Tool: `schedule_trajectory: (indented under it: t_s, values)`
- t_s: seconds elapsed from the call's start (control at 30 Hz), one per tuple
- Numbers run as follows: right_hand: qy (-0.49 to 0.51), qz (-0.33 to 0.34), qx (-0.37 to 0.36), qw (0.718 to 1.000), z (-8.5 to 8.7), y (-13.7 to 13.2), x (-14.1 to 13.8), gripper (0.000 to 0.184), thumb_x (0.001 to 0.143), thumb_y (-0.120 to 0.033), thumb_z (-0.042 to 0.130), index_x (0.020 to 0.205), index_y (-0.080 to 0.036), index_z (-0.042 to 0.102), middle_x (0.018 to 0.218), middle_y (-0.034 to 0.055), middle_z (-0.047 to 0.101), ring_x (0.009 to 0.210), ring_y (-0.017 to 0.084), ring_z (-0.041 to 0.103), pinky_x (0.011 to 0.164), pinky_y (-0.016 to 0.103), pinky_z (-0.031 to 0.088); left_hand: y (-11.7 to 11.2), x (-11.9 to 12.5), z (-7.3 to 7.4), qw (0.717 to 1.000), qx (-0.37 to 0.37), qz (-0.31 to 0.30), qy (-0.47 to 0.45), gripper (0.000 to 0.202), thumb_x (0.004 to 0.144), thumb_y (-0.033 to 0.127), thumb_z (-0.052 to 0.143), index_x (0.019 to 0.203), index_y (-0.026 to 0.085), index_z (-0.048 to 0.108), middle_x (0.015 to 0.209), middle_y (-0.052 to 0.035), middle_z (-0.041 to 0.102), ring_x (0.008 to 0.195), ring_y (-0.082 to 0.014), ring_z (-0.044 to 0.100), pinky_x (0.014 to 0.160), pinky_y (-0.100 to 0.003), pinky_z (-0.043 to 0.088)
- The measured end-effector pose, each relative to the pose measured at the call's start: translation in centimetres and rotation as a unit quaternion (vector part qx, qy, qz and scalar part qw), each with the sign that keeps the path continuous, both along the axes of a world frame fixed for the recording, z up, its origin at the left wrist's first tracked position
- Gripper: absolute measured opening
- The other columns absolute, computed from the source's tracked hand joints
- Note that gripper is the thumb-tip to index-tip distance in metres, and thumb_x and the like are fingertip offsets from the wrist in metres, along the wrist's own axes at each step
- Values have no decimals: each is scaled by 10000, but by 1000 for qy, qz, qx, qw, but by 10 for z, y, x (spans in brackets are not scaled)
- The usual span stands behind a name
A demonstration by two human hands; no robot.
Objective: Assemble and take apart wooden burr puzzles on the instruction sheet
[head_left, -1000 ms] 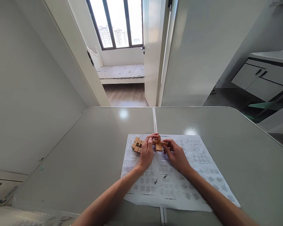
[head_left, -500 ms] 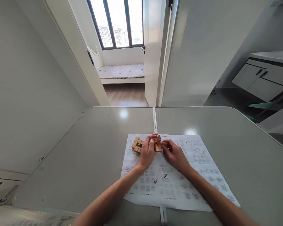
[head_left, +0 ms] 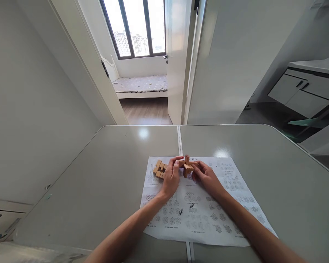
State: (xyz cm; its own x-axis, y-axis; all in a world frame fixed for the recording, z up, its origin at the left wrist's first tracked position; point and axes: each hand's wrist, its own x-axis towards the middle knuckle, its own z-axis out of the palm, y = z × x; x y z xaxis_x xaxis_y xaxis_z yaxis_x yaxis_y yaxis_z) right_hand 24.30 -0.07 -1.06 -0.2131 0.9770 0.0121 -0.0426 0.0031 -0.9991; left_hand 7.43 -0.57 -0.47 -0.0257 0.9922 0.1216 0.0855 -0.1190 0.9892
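Gripping one wooden cross (head_left: 188, 167), two hands (head_left: 171, 178) (head_left: 208, 179) hover over one printed sheet (head_left: 208, 235) beside one block cluster (head_left: 159, 174).

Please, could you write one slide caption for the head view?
Left hand and right hand hold crossed wooden pieces over a printed sheet, beside more wooden blocks.

I see bare left hand (head_left: 171, 178), bare right hand (head_left: 210, 179), slim fingers (head_left: 176, 165), uncovered forearms (head_left: 138, 216) tapering toward wrists (head_left: 161, 196).

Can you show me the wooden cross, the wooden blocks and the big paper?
Wooden cross (head_left: 187, 166): head view, on the crossing at its middle.
Wooden blocks (head_left: 158, 174): head view, on the near row.
Big paper (head_left: 204, 204): head view, on its printed middle.
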Motion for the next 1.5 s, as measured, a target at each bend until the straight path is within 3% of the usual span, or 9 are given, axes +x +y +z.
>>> schedule_trajectory:
  t_s: [0.2, 0.33, 0.47, 0.67, 0.97, 1.17, 1.5]
  values:
    - [151, -41, -83, 984, 1, 6, 8, 360, 897, -542, 750, 865, -193, 670, 680, -15, 573, 546, 121, 465, 514, 256, 409, -1, 0, 3, 1000, 1, -14, 25, 354, 1087, 407, 362, 1230, 237, 639, 1276, -59, 708, 1161, -231, 652, 1051, -379, 473]
    - [254, -78, -139, 954, -6, 16, 17, 274, 842, -403, 811, 761, -186, 665, 696, 2, 617, 507, 100, 455, 446, 239, 415, -1, 1, 2, 1000, -1, -29, -1, 348, 1089, 409, 365, 1241, 227, 619, 1285, -80, 698, 1176, -225, 668, 1061, -382, 484]
    - [319, -111, -175, 925, -11, 23, 25, 182, 789, -302, 821, 802, -190, 679, 726, -2, 633, 506, 85, 442, 405, 206, 424, 0, 2, 1, 999, 6, -34, 0, 354, 1089, 419, 367, 1231, 225, 627, 1291, -94, 692, 1168, -233, 679, 1050, -403, 493]
    - [322, -89, -176, 926, -12, 22, 26, 203, 812, -304, 821, 809, -184, 657, 756, -1, 622, 538, 82, 461, 415, 183, 435, 1, 2, -1, 999, 11, -34, 19, 339, 1086, 390, 370, 1190, 216, 643, 1254, -95, 705, 1133, -228, 691, 1008, -391, 504]
    - [277, -44, -149, 948, -5, 16, 18, 275, 870, -368, 766, 749, -189, 595, 658, -13, 561, 485, 90, 433, 417, 215, 363, -4, 2, 5, 995, 22, -57, 77, 287, 961, 425, 648, 1124, 188, 645, 1070, -89, 714, 977, -210, 671, 891, -328, 528]
    - [242, -25, -153, 958, 6, 12, 17, 334, 906, -394, 713, 694, -199, 543, 618, -32, 510, 451, 83, 382, 424, 238, 320, -8, 3, 8, 982, -6, -160, 103, 360, 914, 521, 695, 826, 176, 646, 735, 5, 618, 663, -124, 507, 642, -255, 425]
    - [239, 26, -160, 957, 4, 9, 14, 378, 904, -448, 705, 661, -206, 546, 562, -39, 485, 414, 82, 345, 385, 246, 272, -6, 4, 3, 982, -8, -161, 101, 346, 921, 464, 675, 748, 171, 613, 644, 45, 502, 603, -98, 404, 592, -246, 348]
